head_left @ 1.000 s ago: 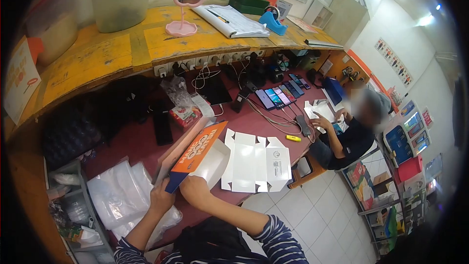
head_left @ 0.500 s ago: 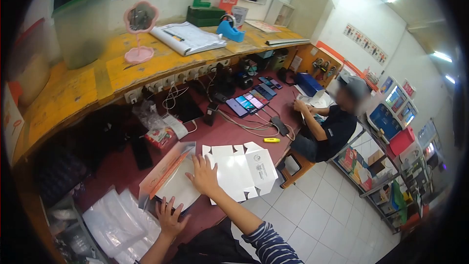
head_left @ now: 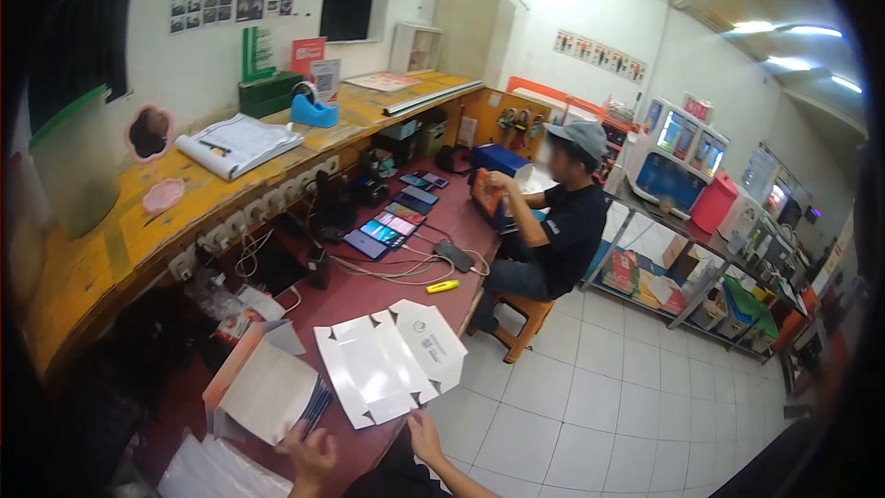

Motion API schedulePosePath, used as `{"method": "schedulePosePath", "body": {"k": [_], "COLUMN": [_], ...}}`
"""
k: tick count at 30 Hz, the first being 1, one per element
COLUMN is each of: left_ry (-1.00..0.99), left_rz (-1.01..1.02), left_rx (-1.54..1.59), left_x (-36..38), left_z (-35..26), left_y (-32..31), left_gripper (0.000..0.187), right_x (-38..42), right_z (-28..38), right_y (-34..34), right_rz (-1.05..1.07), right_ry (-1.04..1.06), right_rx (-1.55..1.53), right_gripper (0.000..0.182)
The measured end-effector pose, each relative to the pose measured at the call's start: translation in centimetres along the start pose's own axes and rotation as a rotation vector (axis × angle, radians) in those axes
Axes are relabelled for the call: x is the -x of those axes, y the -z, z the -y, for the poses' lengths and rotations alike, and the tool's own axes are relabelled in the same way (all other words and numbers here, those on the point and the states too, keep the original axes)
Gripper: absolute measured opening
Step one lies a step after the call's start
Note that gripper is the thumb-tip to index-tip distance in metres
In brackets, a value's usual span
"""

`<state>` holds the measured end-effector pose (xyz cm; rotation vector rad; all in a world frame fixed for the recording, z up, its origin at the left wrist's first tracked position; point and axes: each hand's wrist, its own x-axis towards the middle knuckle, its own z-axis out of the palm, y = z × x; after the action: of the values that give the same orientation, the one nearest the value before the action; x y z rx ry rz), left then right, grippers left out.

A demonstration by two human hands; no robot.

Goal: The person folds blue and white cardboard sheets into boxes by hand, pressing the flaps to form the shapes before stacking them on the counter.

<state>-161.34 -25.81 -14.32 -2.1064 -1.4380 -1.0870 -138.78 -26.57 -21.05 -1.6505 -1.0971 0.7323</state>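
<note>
My left hand [head_left: 310, 454] is at the near end of an orange-and-white cardboard box [head_left: 219, 371], fingers apart and slightly bent. Inside that box's open flaps lies a pale sheet-like panel [head_left: 267, 385]. A thin stack with dark edges [head_left: 316, 406] shows along its right side, just above my left fingertips. To the right, my right hand [head_left: 425, 437] is at the table's front edge with its fingers drawn together; what they hold, if anything, is hidden. Just above it lies a flat, unfolded white carton [head_left: 369, 364] with printing on its right end panel.
Clear plastic bags [head_left: 217, 470] lie at the near left. Behind the carton are a yellow highlighter [head_left: 442, 286], cables and several phones [head_left: 395, 226]. A person [head_left: 567, 212] sits on a stool [head_left: 521, 323] at the right, holding an orange item [head_left: 483, 192]. A wooden shelf [head_left: 111, 263] overhangs the desk.
The view has swung right and up. My right hand has left the orange-and-white box and moved to the table edge below the carton. The seated person now holds up an orange item.
</note>
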Motion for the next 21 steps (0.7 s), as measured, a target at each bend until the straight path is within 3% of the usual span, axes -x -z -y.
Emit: {"method": "schedulePosePath", "body": {"k": [2, 4, 5, 7, 8, 10, 11, 14, 17, 21], "left_ry": [-0.077, -0.141, -0.160, -0.301, -0.323, -0.146, -0.167, -0.174, -0.091, -0.040], "left_rz": [0.380, 0.689, 0.691, 0.666, 0.660, 0.910, 0.909, 0.875, 0.821, 0.875], "left_rx": [0.600, 0.789, 0.800, 0.245, 0.266, 0.168, 0.186, 0.353, 0.477, 0.574], "left_x": [-2.3, -4.2, -4.4, -4.5, -4.5, -4.2, -3.8, -3.5, -3.6, -3.6], "left_z": [-2.7, -6.4, -7.5, -9.9, -10.5, -9.7, -9.2, -7.5, -6.1, -4.5], "left_y": [-4.0, -9.2, -10.7, -13.2, -14.5, -16.9, -17.4, -17.8, -17.4, -18.1], "left_gripper": [0.029, 0.044, 0.044, 0.060, 0.060, 0.073, 0.073, 0.074, 0.070, 0.044], "right_x": [3.4, 5.9, 6.7, 8.6, 9.2, 9.9, 10.2, 11.5, 11.4, 10.3], "right_z": [-2.2, -1.5, -0.4, -7.7, -10.5, -8.5, -7.4, -9.1, -5.5, -10.1], "right_y": [1.5, 3.0, 3.7, 3.5, 3.9, 6.7, 8.1, 9.5, 11.1, 10.2], "right_rz": [-0.042, -0.004, 0.032, 0.095, 0.181, 0.211, 0.275, 0.119, 0.046, 0.085], "right_ry": [-0.154, -0.310, -0.399, -0.383, -0.365, -0.365, -0.362, -0.425, -0.554, -0.443], "right_rx": [0.014, 0.081, 0.104, 0.065, 0.030, 0.045, 0.054, -0.082, -0.311, -0.138], "right_gripper": [0.036, 0.037, 0.038, 0.041, 0.044, 0.047, 0.051, 0.050, 0.045, 0.041]}}
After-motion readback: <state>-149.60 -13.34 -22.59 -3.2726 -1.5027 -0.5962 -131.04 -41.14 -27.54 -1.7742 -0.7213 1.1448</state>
